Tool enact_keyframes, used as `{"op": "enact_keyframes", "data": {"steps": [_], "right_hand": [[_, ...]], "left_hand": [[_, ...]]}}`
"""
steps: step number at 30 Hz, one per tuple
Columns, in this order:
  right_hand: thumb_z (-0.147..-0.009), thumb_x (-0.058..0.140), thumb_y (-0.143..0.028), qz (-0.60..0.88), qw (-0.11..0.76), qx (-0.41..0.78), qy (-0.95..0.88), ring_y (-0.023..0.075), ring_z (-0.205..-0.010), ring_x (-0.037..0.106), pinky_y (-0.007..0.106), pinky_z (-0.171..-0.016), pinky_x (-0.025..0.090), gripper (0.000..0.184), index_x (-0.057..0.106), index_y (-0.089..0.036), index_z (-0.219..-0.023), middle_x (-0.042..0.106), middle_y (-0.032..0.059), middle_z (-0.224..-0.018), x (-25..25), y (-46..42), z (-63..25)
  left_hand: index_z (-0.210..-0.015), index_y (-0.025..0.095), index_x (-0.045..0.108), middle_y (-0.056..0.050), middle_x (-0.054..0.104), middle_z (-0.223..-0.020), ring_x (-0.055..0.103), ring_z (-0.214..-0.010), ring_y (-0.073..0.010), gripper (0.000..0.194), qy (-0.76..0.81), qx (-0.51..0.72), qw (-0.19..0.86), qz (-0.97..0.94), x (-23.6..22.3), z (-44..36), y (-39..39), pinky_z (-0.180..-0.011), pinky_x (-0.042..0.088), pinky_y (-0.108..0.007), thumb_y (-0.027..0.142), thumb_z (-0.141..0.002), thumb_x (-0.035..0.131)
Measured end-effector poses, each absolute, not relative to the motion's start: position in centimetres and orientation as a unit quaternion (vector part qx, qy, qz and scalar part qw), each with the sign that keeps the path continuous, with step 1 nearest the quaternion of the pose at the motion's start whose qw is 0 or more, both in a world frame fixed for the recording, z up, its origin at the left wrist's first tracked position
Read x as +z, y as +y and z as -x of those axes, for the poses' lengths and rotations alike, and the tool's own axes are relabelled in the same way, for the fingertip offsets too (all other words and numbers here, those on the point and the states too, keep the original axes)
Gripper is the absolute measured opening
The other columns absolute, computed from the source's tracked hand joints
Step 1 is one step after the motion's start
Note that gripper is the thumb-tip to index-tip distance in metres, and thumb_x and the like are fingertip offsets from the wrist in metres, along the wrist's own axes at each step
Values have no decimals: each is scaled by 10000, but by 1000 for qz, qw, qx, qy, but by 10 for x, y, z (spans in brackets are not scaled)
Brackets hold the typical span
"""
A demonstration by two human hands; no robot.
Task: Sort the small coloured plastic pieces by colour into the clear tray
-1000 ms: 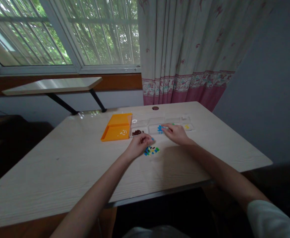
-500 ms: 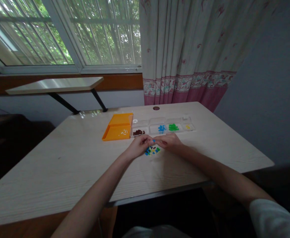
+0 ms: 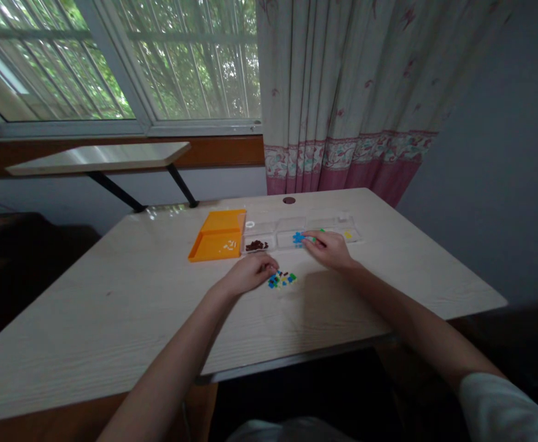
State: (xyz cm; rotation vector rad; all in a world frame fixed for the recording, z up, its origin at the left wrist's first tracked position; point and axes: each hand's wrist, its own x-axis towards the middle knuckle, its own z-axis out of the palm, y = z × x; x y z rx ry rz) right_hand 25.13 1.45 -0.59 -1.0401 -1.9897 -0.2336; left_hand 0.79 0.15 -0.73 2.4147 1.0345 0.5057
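Observation:
My right hand (image 3: pixel 330 248) reaches over the clear boxes, thumb and fingertips closed at the edge of the small blue pieces (image 3: pixel 298 237). Whether a piece is pinched there is too small to tell. That hand mostly covers the green pieces (image 3: pixel 322 231). Curled fingers of my left hand (image 3: pixel 250 273) rest at the left side of a loose mixed pile (image 3: pixel 282 280) of tiny blue, green, yellow and dark pieces on the table. What the left fingers hold, if anything, is hidden.
Dark brown pieces (image 3: pixel 256 245) and yellow pieces (image 3: pixel 348 234) sit in other clear compartments. An open orange case (image 3: pixel 195 247) with a few white pieces stands on the left. Behind it, a raised shelf (image 3: pixel 107 157) is on the table (image 3: pixel 135 319).
My hands have come apart. The right went back and to the right, to the blue pieces; the left shifted slightly left. The blue piece seen between the fingertips no longer shows there.

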Motion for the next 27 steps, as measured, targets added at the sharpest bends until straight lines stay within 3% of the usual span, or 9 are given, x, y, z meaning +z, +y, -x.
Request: {"op": "enact_keyframes", "data": {"steps": [16,27], "right_hand": [[-823,496,-377,423,450,-91,-782,73,-455,471,187,-521,366,285,694,-176,-868,510,-26,-467,-6,15,-253],[-819,506,-374,424,454,-86,-779,74,-457,476,185,-520,372,271,687,-180,-873,501,-31,-472,-8,18,-255]], "left_hand": [[-848,158,656,-40,639,-748,552,-669,-124,184,377,136,207,-892,-7,-7,1,-615,403,-202,232,-807,492],[-883,147,648,-59,655,-836,571,-764,-139,204,347,133,208,-905,1,-3,2,-711,430,-232,202,-822,461]]}}
